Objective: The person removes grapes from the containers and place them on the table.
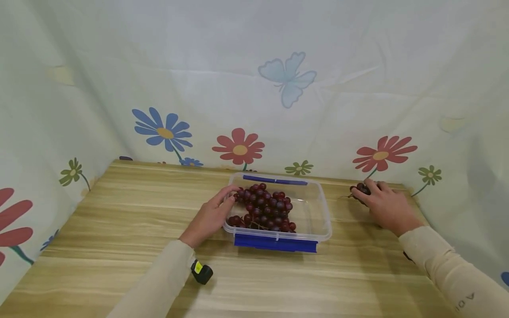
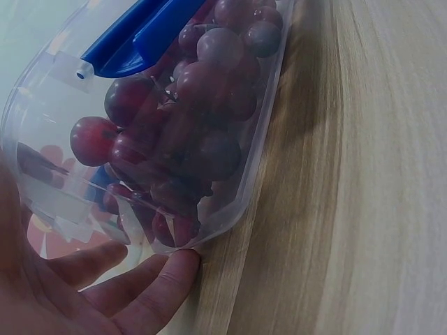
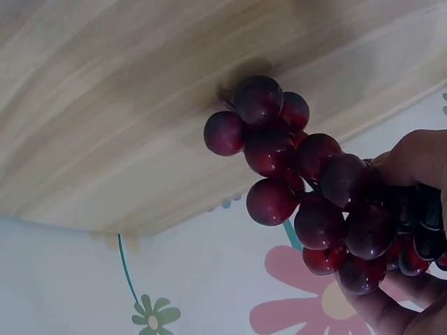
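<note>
A clear plastic food container [image 1: 324, 207] with blue clip latches sits on the table, lid off. Inside lies a heap of dark red grapes [image 1: 266, 205], mostly towards its left side. My left hand [image 1: 210, 216] rests against the container's left end, fingers fairly straight; in the left wrist view the fingertips [image 2: 183, 265] touch the outer wall near its base. Over at the right, my right hand [image 1: 387, 205] holds a small bunch of grapes [image 3: 318, 188] between thumb and fingers, close over the tabletop. Part of that bunch is hidden behind the hand.
The wood-grain table [image 1: 119, 221] ends at a flower-printed curtain [image 1: 191, 79], which hangs along the back and both sides. The right hand is near the table's back right corner. A small black device [image 1: 202, 272] is worn on the left wrist.
</note>
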Available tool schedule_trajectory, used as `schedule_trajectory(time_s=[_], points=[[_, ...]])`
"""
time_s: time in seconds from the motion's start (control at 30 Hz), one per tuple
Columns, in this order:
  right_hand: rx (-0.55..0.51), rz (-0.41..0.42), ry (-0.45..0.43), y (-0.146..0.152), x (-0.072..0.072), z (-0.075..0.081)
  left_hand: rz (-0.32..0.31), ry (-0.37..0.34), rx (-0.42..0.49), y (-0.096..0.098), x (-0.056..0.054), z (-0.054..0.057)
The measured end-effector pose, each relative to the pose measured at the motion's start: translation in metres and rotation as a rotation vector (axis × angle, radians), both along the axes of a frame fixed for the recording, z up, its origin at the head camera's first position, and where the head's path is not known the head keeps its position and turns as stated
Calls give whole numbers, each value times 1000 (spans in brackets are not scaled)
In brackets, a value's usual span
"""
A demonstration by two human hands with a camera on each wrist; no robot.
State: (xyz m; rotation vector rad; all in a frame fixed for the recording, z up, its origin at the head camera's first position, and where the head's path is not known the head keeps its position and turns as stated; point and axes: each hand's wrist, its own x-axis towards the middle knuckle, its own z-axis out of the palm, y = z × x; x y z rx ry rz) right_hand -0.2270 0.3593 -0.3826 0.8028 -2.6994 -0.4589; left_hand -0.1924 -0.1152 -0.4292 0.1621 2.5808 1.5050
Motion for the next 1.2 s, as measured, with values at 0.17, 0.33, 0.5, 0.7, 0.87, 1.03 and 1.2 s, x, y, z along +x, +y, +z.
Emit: schedule_trajectory(time_s=[0.17,0.33,0.5,0.7,0.87,1.03,1.2], points=[[1,-37,-24,-5,1,-4,3,-2,1,0,0,1],[-17,-71,-39,-12,4,-9,10,-5,-5,1,0,2],[-56,-78,-65,-19,7,-17,12,-5,-21,1,0,1],[-59,-87,-67,-25,10,-22,14,-3,-29,1,1,3],[-67,-101,-83,-31,11,-26,8,-1,-26,1,0,3],[-81,-80,-72,-35,12,-32,13,7,-37,1,0,2],[-90,-74,-77,-40,16,-35,7,1,-19,1,1,2]])
